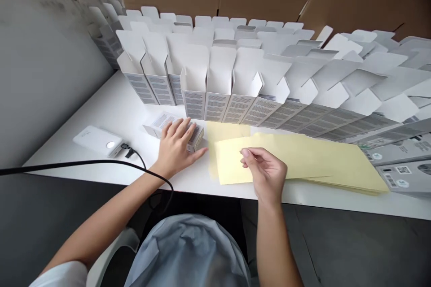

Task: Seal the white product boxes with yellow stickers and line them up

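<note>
White tabletop (114, 114): left fingers (182, 128) spread atop a carton (160, 121), right fingers (246, 153) pinched above yellow paper (303, 159)

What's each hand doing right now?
Left hand: open, fingers spread on a small white printed carton.
Right hand: fingers pinched over yellow paper sheets; cannot tell if it's holding one.

Carton (161, 121): white, printed, lying flat under your left hand (177, 145).
Paper sheets (303, 159): pale yellow, overlapping, flat, below your right hand (264, 172).

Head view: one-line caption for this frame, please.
Left hand on a white printed box, right hand pinched above yellow paper sheets, before a long row of open white cartons.
</note>
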`<act>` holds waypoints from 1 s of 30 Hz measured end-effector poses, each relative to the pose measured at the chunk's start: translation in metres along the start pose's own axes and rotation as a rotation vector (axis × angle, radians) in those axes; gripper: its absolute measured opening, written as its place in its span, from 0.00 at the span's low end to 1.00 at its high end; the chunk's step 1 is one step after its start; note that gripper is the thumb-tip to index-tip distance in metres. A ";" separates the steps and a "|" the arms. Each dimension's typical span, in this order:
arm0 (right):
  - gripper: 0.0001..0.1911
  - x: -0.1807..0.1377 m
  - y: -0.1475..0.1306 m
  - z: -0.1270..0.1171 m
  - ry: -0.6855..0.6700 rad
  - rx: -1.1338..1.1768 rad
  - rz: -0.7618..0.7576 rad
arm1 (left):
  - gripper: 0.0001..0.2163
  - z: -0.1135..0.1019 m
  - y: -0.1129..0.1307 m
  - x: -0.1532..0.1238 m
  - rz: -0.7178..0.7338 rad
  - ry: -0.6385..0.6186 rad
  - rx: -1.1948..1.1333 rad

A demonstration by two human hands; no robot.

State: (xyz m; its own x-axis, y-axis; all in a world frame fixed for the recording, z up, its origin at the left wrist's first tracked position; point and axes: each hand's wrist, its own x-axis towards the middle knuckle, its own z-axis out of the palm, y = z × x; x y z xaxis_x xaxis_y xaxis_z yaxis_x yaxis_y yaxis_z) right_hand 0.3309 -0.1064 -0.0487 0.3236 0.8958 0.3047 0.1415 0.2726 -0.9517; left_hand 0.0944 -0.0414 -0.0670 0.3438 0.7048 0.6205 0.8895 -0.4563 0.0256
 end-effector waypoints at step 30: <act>0.07 0.033 0.005 0.073 -0.482 -0.660 -1.616 | 0.21 -0.007 -0.029 -0.046 0.113 0.055 -0.352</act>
State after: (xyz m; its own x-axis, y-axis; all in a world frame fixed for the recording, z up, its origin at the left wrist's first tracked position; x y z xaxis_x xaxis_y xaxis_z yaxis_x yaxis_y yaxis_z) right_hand 0.2743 -0.0501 -0.0462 -0.7477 -0.0376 0.6629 0.3541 0.8220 0.4460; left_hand 0.0503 -0.0640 -0.0905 0.4084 0.6134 0.6759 0.6855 -0.6951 0.2166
